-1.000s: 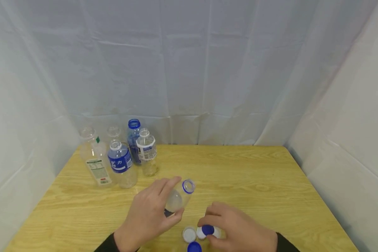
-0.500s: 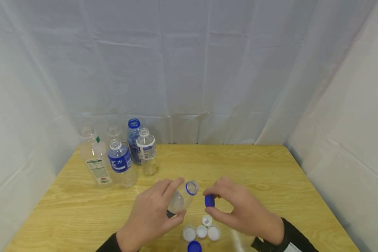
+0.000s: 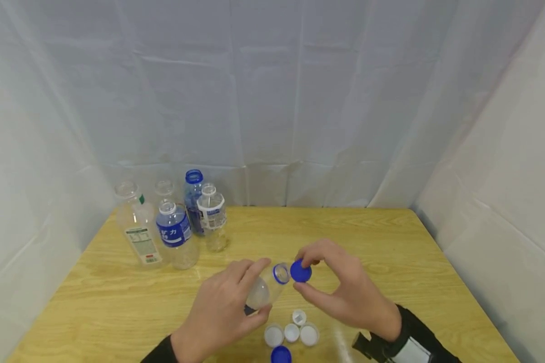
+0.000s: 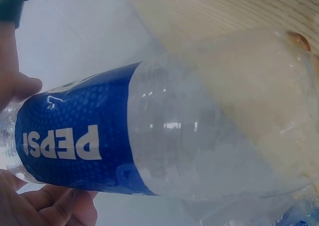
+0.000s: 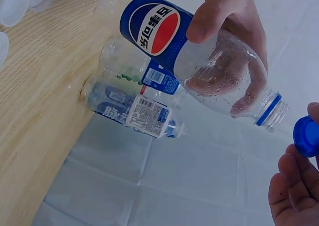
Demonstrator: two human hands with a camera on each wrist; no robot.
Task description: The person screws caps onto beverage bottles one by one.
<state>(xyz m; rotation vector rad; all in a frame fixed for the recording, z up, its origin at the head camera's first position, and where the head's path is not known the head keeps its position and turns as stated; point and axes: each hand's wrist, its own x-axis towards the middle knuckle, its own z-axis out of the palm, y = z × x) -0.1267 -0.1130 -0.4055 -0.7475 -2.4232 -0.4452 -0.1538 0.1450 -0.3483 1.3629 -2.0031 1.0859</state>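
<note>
My left hand (image 3: 229, 302) grips a clear Pepsi bottle (image 3: 272, 286) near its shoulder, its uncapped mouth with a blue ring tilted up to the right. Fingers and thumb wrap around it, and its blue label (image 4: 75, 136) shows in the left wrist view. Between thumb and fingertips my right hand (image 3: 345, 287) pinches a blue bottle cap (image 3: 301, 271). The cap is close beside the bottle's mouth; in the right wrist view a small gap parts the cap (image 5: 306, 136) from the threaded neck (image 5: 274, 113).
Several caps lie near the table's front: a white cap (image 3: 274, 335) and a blue cap (image 3: 280, 355) among them. At the back left stand several uncapped bottles, including a blue-labelled bottle (image 3: 174, 234) and a large clear bottle (image 3: 138, 227). White sheeting (image 3: 272, 101) surrounds the wooden table (image 3: 368, 242).
My right hand has lifted the blue cap from the group of caps, carried it up to the bottle's mouth and turned it. The bottle in my left hand has shifted slightly right.
</note>
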